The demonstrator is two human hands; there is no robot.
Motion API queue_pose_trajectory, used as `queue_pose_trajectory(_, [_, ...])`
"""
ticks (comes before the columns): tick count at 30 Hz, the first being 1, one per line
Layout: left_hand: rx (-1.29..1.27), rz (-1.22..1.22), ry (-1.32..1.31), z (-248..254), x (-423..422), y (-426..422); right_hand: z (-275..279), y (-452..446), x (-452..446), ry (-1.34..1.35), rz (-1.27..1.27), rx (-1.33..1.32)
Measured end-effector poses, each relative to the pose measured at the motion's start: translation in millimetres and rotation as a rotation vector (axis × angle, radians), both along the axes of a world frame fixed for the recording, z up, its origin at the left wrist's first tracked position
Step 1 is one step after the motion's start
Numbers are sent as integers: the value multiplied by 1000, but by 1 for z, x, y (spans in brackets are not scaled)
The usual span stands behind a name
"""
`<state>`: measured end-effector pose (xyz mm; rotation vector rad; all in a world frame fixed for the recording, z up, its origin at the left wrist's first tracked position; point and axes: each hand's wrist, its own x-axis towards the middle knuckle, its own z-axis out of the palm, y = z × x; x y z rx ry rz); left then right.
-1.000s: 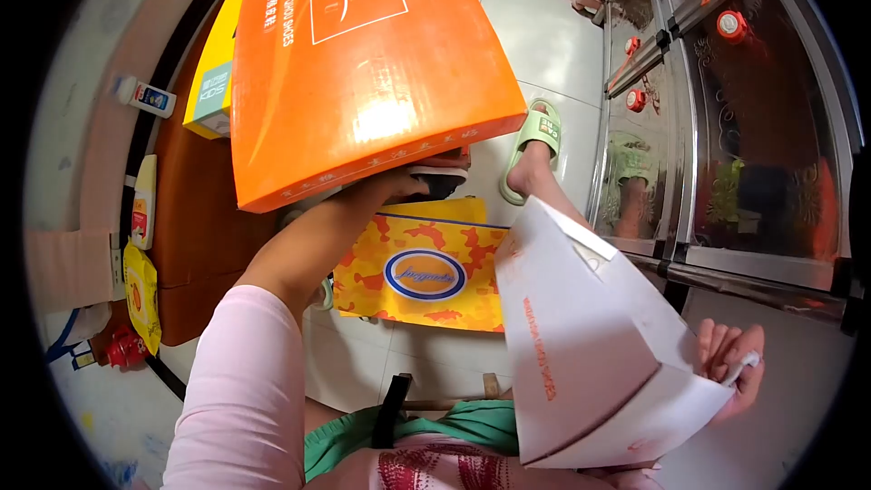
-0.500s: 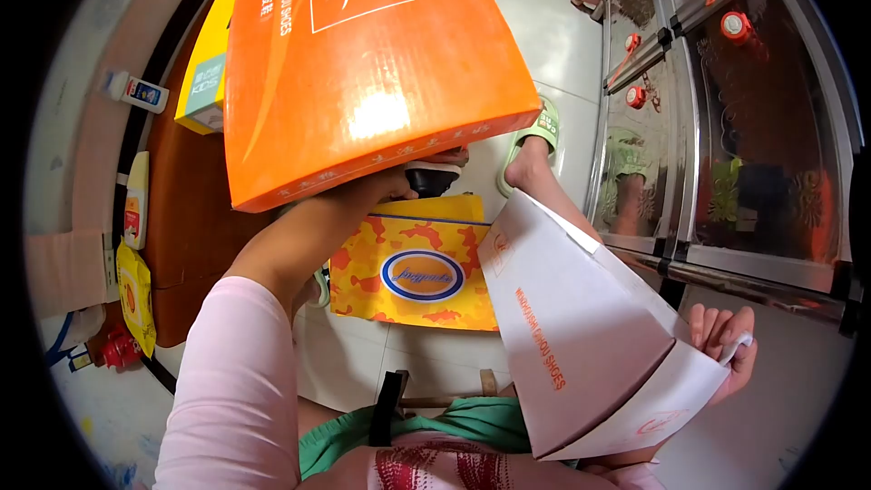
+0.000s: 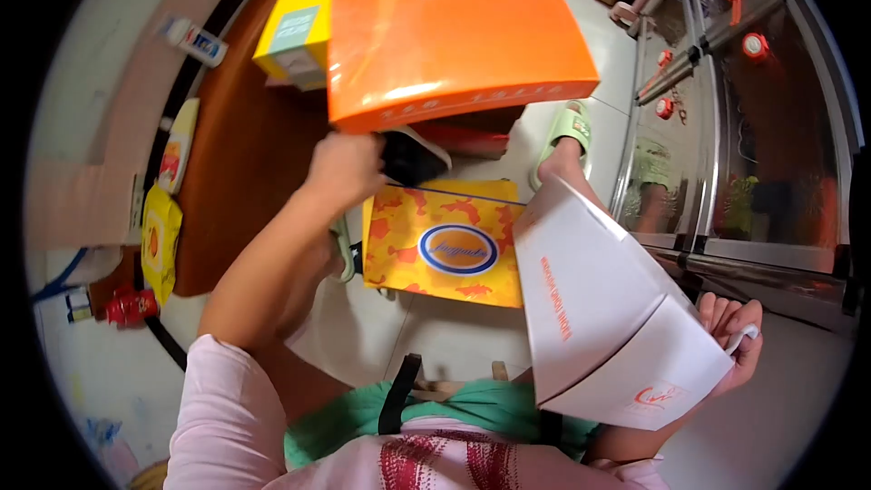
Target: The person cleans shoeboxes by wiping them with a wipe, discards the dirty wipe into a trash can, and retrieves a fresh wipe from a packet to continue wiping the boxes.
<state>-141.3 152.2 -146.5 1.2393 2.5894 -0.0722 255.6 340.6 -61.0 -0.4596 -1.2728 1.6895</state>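
My left hand (image 3: 345,171), smeared by motion, closes on a black shoe (image 3: 413,156) with a white sole edge, just below a large orange shoe box (image 3: 454,32). My right hand (image 3: 733,336) has its fingers curled around the end of a white cardboard shoe box (image 3: 608,299) with orange lettering, next to a small white loop. The white box tilts over my right leg. Between my legs a yellow-and-orange patterned box (image 3: 458,259) with a blue oval logo stands beside the white one. Behind the shoe, part of a dark red box (image 3: 481,136) shows.
A yellow kids' box (image 3: 304,23) sits left of the orange box on a brown wooden surface (image 3: 236,154). Along the left lie a white bottle (image 3: 197,43) and a yellow packet (image 3: 161,240). Glass-fronted cabinet doors (image 3: 771,118) with red knobs line the right, near my green slipper (image 3: 572,127).
My left hand has come out from under the orange box's edge, with the black shoe moving along. The view has shifted. My right hand stays on the white box.
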Motion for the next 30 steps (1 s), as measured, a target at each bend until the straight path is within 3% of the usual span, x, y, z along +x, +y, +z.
queue_pose_trajectory(5, [165,407,4,106,30,-120,12,-17,-7,45,-69,-50])
queue_pose_trajectory(10, [166,480,-139,83,72,-196,27,-35,-16,103,17,-77])
queue_pose_trajectory(12, [-36,566,-287,60,85,-200,32,-44,-21,120,23,-82])
queue_pose_trajectory(15, [-153,450,-395,-17,105,-213,34,-54,-31,83,56,-96])
queue_pose_trajectory(16, [-234,371,-370,-18,114,-208,35,-59,-34,39,45,-91])
queue_pose_trajectory(17, [-98,389,-395,-15,119,-207,38,-65,-39,-13,13,-57])
queue_pose_trajectory(18, [32,402,-426,11,128,-197,42,-73,-44,-68,-25,-27])
queue_pose_trajectory(20, [603,453,-527,70,151,-177,54,-88,-52,-286,-45,82])
queue_pose_trajectory(22, [902,84,-129,134,178,-169,71,-110,-71,-322,14,98])
queue_pose_trajectory(24, [904,-246,-50,178,197,-161,71,-119,-87,-317,114,248])
queue_pose_trajectory(27, [733,-287,-49,161,211,-131,71,-144,-111,-351,162,346])
queue_pose_trajectory(30, [825,-227,6,124,198,-125,72,-156,-121,-416,155,451])
